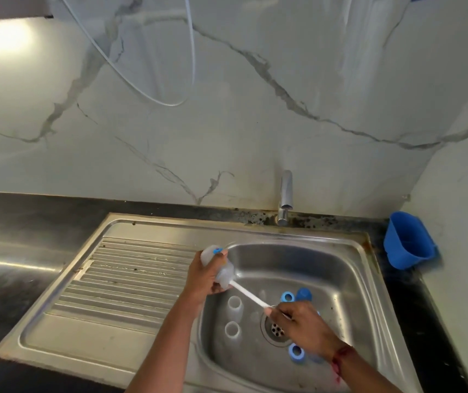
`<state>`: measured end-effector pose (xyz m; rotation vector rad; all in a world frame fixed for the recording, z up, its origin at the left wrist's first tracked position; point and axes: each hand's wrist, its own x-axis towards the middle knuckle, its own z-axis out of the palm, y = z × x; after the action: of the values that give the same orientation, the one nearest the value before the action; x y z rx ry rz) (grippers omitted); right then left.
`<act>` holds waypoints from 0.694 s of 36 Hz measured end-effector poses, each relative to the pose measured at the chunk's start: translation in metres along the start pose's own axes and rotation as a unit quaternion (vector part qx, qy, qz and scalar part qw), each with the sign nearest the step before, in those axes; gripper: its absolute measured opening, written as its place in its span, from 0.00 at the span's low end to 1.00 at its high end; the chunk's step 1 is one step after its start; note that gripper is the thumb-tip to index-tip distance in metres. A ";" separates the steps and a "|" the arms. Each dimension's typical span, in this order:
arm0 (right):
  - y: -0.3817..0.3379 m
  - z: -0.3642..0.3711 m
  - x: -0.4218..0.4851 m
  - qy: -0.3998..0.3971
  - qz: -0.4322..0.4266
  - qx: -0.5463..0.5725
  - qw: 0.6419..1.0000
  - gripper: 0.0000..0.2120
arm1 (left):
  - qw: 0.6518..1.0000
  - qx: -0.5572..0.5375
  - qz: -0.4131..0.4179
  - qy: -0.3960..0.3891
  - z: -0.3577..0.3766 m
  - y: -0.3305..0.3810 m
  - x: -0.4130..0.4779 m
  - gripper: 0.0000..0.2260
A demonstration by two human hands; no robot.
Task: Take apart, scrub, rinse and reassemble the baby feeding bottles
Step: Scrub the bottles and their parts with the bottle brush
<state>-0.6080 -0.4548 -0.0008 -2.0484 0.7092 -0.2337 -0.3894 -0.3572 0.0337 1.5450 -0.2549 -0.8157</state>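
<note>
Feeding bottle (218, 266), clear and tilted, is held in the left hand (204, 280) above the near-left corner of the sink (329, 268) basin, beside the draining board (130, 273). The fingers wrap its middle and hide much of its wall. A white brush handle (251, 295) runs from the bottle's mouth down to the right hand (302, 327), which pinches its lower end. The brush head inside the bottle is too hazy to make out. Two more clear bottles (235, 305) stand upright on the basin floor, left of the drain (276, 329), which the right hand partly covers. Two blue rings (287, 296) and a blue cap (304, 293) lie around the drain, and another blue piece is mostly hidden behind the right wrist. The tap (285, 194) stands behind the basin, and a blue tub (408, 239) sits at the right.
</note>
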 end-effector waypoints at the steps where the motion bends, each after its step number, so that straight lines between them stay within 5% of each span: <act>1: 0.000 -0.001 0.000 0.007 -0.001 0.003 1.000 0.27 | 1.000 -0.020 -0.014 -0.005 0.001 0.001 -0.004 0.23; 9: 0.004 0.007 -0.003 0.070 0.029 -0.003 0.997 0.27 | 0.993 -0.106 -0.039 0.040 0.010 -0.002 -0.011 0.30; 17: 0.005 0.002 0.001 0.068 0.032 -0.100 0.992 0.27 | 0.993 -0.046 0.027 0.109 0.015 -0.001 -0.007 0.20; 25: 0.019 0.000 0.009 0.219 -0.120 -0.390 0.886 0.29 | 0.985 -0.039 -0.008 0.168 0.017 0.006 0.007 0.22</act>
<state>-0.6085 -0.4677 -0.0171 -2.9106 0.9182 -0.6549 -0.3931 -0.3752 0.0381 1.5838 0.0360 -0.5586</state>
